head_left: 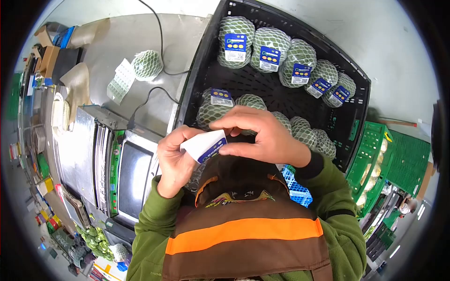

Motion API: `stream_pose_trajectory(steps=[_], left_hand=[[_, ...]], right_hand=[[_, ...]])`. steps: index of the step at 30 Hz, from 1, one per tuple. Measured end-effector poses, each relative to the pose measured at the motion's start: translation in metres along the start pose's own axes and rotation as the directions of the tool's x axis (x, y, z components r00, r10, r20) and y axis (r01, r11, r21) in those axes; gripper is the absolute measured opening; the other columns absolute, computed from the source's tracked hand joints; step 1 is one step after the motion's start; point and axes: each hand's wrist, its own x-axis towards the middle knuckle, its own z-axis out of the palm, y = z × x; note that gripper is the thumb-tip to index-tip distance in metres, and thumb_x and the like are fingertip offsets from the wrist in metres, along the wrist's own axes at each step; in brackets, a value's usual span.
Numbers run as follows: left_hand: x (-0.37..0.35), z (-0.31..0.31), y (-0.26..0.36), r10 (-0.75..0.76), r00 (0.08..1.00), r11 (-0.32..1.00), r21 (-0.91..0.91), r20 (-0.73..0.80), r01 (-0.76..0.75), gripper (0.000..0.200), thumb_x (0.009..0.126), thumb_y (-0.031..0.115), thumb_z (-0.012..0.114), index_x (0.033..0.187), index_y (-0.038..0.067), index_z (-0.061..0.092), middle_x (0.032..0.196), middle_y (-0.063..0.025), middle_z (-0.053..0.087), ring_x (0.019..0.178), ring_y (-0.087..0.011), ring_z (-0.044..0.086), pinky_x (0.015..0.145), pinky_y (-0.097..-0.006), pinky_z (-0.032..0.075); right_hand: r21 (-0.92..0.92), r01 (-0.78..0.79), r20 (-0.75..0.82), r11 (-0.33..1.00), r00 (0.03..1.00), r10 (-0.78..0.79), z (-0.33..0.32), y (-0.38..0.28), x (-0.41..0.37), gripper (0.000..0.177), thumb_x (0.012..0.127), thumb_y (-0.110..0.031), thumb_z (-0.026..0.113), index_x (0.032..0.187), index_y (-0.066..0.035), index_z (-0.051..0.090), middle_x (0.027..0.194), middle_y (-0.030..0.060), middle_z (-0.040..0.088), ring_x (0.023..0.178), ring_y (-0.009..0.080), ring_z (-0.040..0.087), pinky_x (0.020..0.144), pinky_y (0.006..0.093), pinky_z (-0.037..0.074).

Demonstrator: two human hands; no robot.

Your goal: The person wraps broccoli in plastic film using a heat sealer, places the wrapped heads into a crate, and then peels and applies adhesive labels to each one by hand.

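A folded white and blue label (204, 146) is pinched between the thumb and fingers of my left hand (174, 159). From the other side my right hand (262, 136) curves around the label, its thumb tip on the blue printed edge and its index finger just above. Both hands are over the near side of a black crate (267, 86). Round green produce in white netting (236, 42) lies in the crate in two rows. Blue and white labels face up across the far row. One labelled net bag (216, 108) lies just beyond my hands; my right hand partly hides the near row.
A netted green piece (147, 65) lies on the metal table (140, 33) beside a sheet of stickers (122, 82). Black cables run to the crate's left. A machine with a dark screen (137, 175) stands at left. Green crates (375, 164) are at right, a blue crate (297, 189) below.
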Motion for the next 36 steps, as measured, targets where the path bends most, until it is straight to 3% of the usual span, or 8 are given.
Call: stream_pose_trajectory(steps=[7,11,15,19,27,29,33,36], left_hand=[[0.001,0.009,-0.008,0.016,0.995,0.974,0.223,0.097,-0.037,0.015,0.086,0.006,0.070,0.074,-0.002,0.064,0.065,0.0010,0.054,0.063,-0.0057,0.049,0.056,-0.0233,0.038],[-0.004,0.008,-0.009,-0.021,0.999,0.924,0.381,-0.026,0.029,0.010,0.080,0.001,0.075,0.090,0.001,0.073,0.084,-0.0081,0.066,0.073,-0.0158,0.061,0.071,-0.0290,0.050],[0.008,0.005,-0.002,0.345,0.903,0.663,0.615,0.256,-0.427,0.030,0.063,-0.002,0.078,0.092,0.007,0.075,0.095,-0.0078,0.060,0.087,-0.0231,0.060,0.074,-0.0333,0.049],[0.004,0.003,-0.007,0.330,0.884,0.790,0.416,0.331,-0.450,0.029,0.066,-0.002,0.077,0.093,0.006,0.071,0.079,-0.0062,0.061,0.071,-0.0244,0.062,0.063,-0.0329,0.049],[0.012,0.033,0.019,0.460,0.814,0.752,0.332,0.355,-0.569,0.028,0.066,0.003,0.084,0.089,0.007,0.070,0.072,-0.0048,0.063,0.062,-0.0215,0.062,0.056,-0.0324,0.048],[0.006,0.034,0.020,0.441,0.835,0.757,0.363,0.329,-0.543,0.028,0.065,0.003,0.086,0.088,0.008,0.070,0.082,-0.0070,0.065,0.070,-0.0220,0.063,0.060,-0.0326,0.049],[-0.005,0.025,0.012,0.190,0.899,0.926,0.232,0.394,-0.298,0.026,0.066,0.003,0.083,0.088,0.010,0.071,0.107,-0.0130,0.062,0.092,-0.0278,0.062,0.073,-0.0350,0.050],[0.011,0.042,0.028,0.384,0.836,0.683,0.489,0.392,-0.543,0.023,0.069,-0.001,0.073,0.091,0.002,0.068,0.103,-0.0154,0.064,0.089,-0.0282,0.064,0.081,-0.0337,0.050]], right_hand=[[-0.371,0.167,-0.361,0.914,0.880,-0.308,0.005,0.025,-0.040,0.019,0.079,-0.010,0.078,0.098,-0.008,0.074,0.097,0.0054,0.068,0.084,0.0183,0.064,0.075,0.0325,0.051],[0.498,0.054,-0.713,0.865,0.594,0.373,-0.053,0.026,-0.057,0.022,0.092,-0.014,0.067,0.109,-0.001,0.063,0.102,0.0068,0.068,0.089,0.0143,0.067,0.079,0.0332,0.057],[0.762,-0.210,-0.296,0.613,0.728,0.618,-0.099,0.115,-0.054,0.031,0.096,-0.019,0.063,0.119,0.000,0.056,0.110,0.0083,0.068,0.094,0.0154,0.069,0.079,0.0323,0.058],[0.755,-0.385,-0.159,0.532,0.679,0.717,-0.089,0.156,-0.037,0.043,0.087,-0.017,0.075,0.119,0.003,0.054,0.107,0.0100,0.067,0.087,0.0192,0.070,0.075,0.0355,0.060],[0.036,-0.617,-0.310,0.786,0.741,0.596,-0.060,0.160,-0.036,0.060,0.084,-0.036,0.077,0.123,0.004,0.056,0.103,0.0172,0.065,0.085,0.0229,0.066,0.074,0.0333,0.055],[-0.527,-0.565,-0.599,0.634,0.777,0.195,-0.049,0.152,-0.042,0.063,0.089,-0.043,0.069,0.129,0.004,0.052,0.119,0.0263,0.060,0.108,0.0365,0.061,0.092,0.0421,0.050],[-0.405,-0.241,-0.302,0.882,0.946,0.120,-0.034,0.160,-0.045,0.064,0.095,-0.043,0.058,0.137,0.004,0.045,0.136,0.0308,0.049,0.129,0.0433,0.046,0.106,0.0479,0.039],[-0.555,-0.301,-0.367,0.776,0.925,0.096,-0.025,0.137,-0.046,0.063,0.101,-0.042,0.049,0.142,0.004,0.041,0.140,0.0288,0.048,0.133,0.0379,0.045,0.110,0.0453,0.036]])
